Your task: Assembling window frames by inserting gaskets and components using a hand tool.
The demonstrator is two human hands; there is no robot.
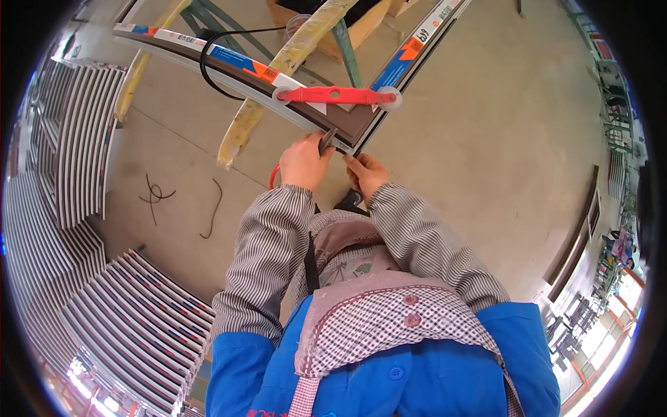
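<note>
A brown window-type frame (332, 122) with printed film on its faces comes to a corner in front of me. Close to that corner, my left hand (303, 161) is closed around red-handled pliers (327, 142), their grey jaws pointing at the frame's edge. My right hand (367, 172) is pinched closed just below the corner tip; whatever lies between its fingers is hidden. Across the two frame sides stretches a red bar (326, 95) with a pale round pad at each end. A black rubber strip (203, 62) loops over the left side.
Yellow-wrapped supports (240, 132) on green legs hold the frame. Behind stands a wooden crate (365, 42). Stacked striped profiles (132, 326) fill the left side. Black strip offcuts (215, 208) lie on the floor, and long brown profiles (575, 236) rest at the right.
</note>
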